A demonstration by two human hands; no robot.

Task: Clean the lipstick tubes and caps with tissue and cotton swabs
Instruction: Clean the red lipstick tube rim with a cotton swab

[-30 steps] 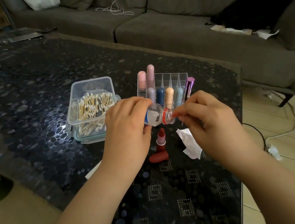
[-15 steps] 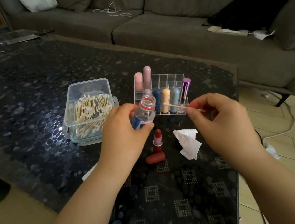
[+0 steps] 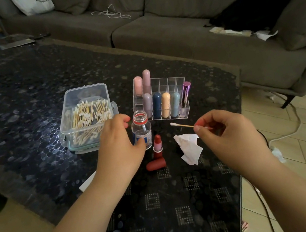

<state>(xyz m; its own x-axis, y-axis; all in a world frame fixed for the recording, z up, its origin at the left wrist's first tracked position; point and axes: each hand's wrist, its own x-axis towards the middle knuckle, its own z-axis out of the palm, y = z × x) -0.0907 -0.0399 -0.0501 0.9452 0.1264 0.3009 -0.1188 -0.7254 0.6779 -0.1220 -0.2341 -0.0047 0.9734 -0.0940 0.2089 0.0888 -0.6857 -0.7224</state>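
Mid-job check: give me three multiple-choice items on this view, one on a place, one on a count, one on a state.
1. Where does the red lipstick cap lie?
A. in the clear acrylic organiser
B. on the dark glass table, before the open red lipstick
C. in the swab box

2. How many capped tubes stand in the clear acrylic organiser?
A. four
B. seven
C. ten

3. The small clear bottle is:
A. capless, upright
B. capped
C. on its side

Key: B, the cap lies on the table; B, two behind and five in front; A, its mouth is open.
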